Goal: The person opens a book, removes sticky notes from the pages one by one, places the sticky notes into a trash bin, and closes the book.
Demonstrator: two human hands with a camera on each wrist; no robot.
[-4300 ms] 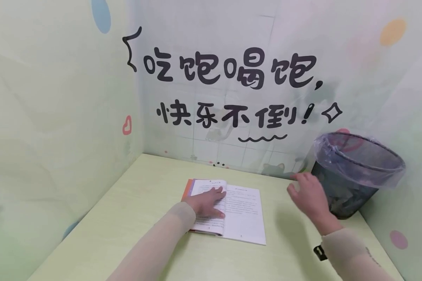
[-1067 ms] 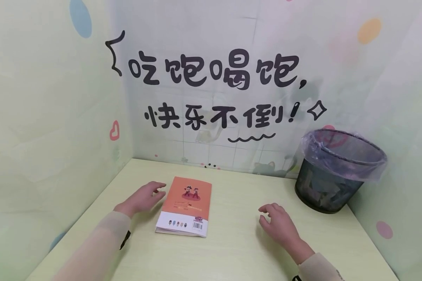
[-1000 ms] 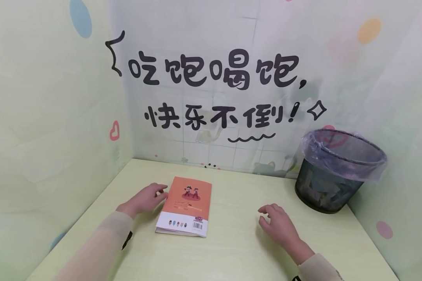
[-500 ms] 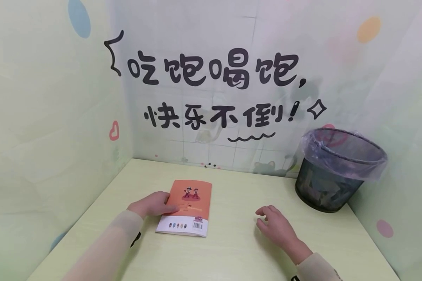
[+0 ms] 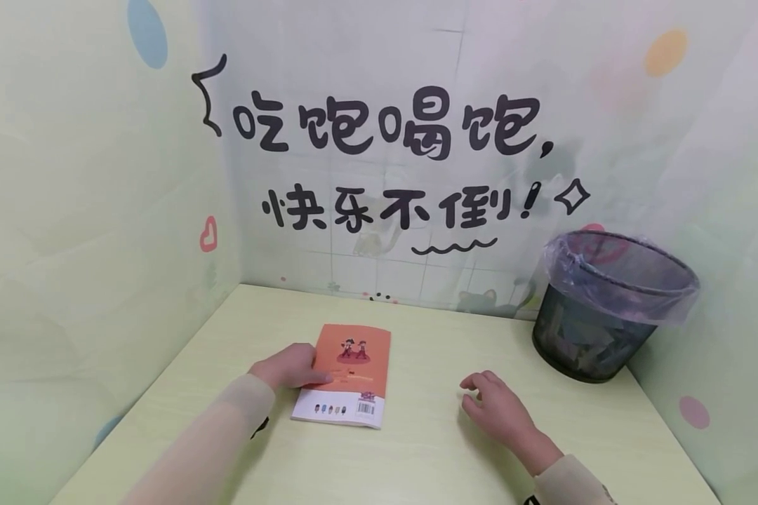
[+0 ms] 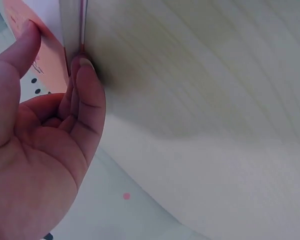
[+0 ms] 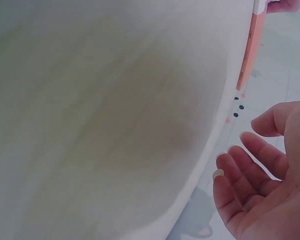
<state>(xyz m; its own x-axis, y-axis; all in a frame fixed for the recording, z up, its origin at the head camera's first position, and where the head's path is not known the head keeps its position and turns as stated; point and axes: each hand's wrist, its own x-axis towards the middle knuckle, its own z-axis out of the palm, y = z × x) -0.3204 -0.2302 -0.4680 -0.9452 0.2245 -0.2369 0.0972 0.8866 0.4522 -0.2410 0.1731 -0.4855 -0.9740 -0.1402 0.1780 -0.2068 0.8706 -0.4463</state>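
A closed paperback book (image 5: 369, 375) lies on the table, its orange and white cover with a barcode facing up. At its left edge my left hand (image 5: 290, 366) grips it. The left wrist view shows the thumb (image 6: 26, 47) on the cover and the fingers (image 6: 89, 90) curled against the book's side; whether fingertips reach under it is hard to tell. My right hand (image 5: 499, 410) hovers over the table to the right of the book, apart from it. Its fingers (image 7: 250, 167) are loosely bent and hold nothing.
A dark mesh waste bin (image 5: 590, 337) with a clear purplish liner stands at the back right corner of the pale table (image 5: 429, 456). Printed wall coverings (image 5: 379, 266) rise behind and on both sides.
Earlier the book lay spread with the left hand on its pages; later it was closed, cover up. The left hand then moved onto its left edge, and the book has shifted slightly right.
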